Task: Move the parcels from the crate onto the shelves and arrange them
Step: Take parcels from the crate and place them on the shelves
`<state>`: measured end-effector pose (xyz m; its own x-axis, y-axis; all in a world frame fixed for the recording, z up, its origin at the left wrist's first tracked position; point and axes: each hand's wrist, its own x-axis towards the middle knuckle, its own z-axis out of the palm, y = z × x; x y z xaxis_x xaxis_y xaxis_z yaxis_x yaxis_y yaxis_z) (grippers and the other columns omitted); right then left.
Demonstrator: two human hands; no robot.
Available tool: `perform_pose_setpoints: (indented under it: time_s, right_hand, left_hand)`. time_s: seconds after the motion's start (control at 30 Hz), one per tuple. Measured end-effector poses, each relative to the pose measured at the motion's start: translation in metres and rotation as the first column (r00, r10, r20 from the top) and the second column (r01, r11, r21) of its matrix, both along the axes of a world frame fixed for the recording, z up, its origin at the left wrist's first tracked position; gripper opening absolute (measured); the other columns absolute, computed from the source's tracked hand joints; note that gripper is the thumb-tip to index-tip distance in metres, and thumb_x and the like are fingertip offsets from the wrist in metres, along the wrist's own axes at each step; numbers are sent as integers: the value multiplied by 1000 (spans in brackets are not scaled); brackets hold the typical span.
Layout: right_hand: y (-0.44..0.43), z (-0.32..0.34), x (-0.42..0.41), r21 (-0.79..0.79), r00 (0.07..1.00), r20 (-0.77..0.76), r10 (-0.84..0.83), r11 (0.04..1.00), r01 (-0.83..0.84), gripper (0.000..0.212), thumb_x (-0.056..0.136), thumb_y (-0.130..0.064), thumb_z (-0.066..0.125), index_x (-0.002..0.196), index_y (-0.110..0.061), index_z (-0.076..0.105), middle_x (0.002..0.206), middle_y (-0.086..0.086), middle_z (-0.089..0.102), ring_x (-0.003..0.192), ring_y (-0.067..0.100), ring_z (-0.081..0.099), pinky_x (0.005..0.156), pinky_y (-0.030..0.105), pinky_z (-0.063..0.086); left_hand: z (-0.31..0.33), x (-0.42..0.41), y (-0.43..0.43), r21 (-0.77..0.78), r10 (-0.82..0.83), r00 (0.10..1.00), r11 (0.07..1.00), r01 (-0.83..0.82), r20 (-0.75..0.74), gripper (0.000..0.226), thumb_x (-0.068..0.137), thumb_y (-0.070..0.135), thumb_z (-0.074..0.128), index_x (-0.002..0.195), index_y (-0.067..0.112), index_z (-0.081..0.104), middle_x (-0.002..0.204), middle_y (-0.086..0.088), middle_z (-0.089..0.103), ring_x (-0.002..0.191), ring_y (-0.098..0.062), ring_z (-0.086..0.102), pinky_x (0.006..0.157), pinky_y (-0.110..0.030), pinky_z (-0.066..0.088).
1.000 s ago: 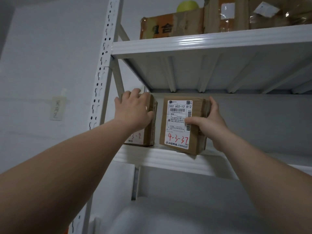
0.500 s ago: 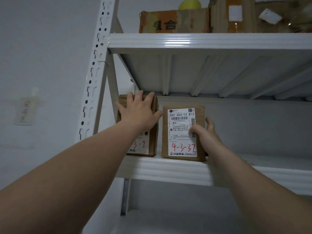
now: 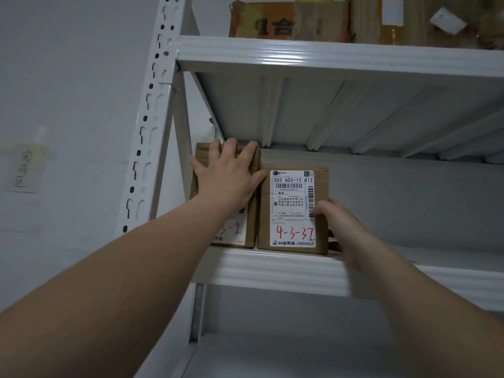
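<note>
Head view: two brown parcels stand upright side by side at the left end of the middle shelf (image 3: 272, 266), labels facing out, long sides vertical; the left parcel (image 3: 252, 211) is the taller and sits just beside the white post (image 3: 152, 126), while the right parcel (image 3: 293, 208), marked 4-3-37 in red, stands just beside it with only a thin dark line between them; whether they touch I cannot tell

The left hand (image 3: 229, 178) lies flat and spread on the front of the left parcel, fingers straight with the tips at its top edge, pressing and not gripping; the right hand (image 3: 338, 222) holds the right parcel at its lower right side, thumb on the edge of the label and the fingers going out of sight round the side

What the next move turns on, I judge: the right parcel lies to the left of the right hand, which is the nearer hand to it, so a push leftward would close it against its braced neighbour; both bases sit near the shelf's front lip

Bare shelf runs off to the right; older boxes (image 3: 289, 23) sit on the top shelf (image 3: 327, 55); a paper note (image 3: 21, 170) hangs on the wall; the crate is not in view
</note>
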<state>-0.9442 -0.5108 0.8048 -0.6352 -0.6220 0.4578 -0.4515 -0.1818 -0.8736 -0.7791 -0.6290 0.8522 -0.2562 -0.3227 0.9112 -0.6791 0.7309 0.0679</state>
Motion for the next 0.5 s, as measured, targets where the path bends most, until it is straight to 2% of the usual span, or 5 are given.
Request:
perform_pose_setpoints:
  time_s: [0.13, 0.27, 0.4, 0.5]
  right_hand:
    - [-2, -1, -2, -13, 1000, 10, -5, 1000, 5, 21, 94, -23, 46, 113, -25, 54, 95, 4, 68, 87, 19, 63, 90, 41, 49]
    - [-5, -1, -6, -10, 1000, 6, -29, 1000, 29, 27, 93, -26, 43, 117, -21, 54, 96, 4, 69, 90, 21, 64, 95, 44, 48]
    - [-4, -2, -5, 0, 1000, 22, -22, 1000, 22, 28, 94, -28, 41, 117, -19, 54, 98, 7, 69, 86, 20, 63, 77, 35, 47]
    - [-4, -2, -4, 25, 999, -25, -33, 999, 33, 27, 95, -29, 38, 117, -21, 52, 94, 4, 69, 85, 18, 63, 72, 33, 44]
  left_hand:
    - [0, -1, -1, -5, 18, 1000, 1000, -18, 10, 64, 96, 63, 35, 152, 39, 17, 157, -2, 20, 148, -29, 7, 110, -70, 16]
    - [0, -2, -1, -9, 29, 1000, 1000, -29, 5, 64, 96, 63, 35, 152, 39, 17, 157, -2, 21, 148, -29, 7, 109, -70, 16]
    - [-1, -2, -1, -11, 33, 999, 999, -33, 5, 65, 95, 65, 35, 152, 39, 17, 156, -2, 21, 148, -28, 7, 109, -70, 17]
    - [-1, -2, -1, -1, 43, 999, 999, -43, 20, 66, 95, 65, 34, 152, 40, 15, 157, -2, 20, 148, -28, 6, 109, -69, 17]
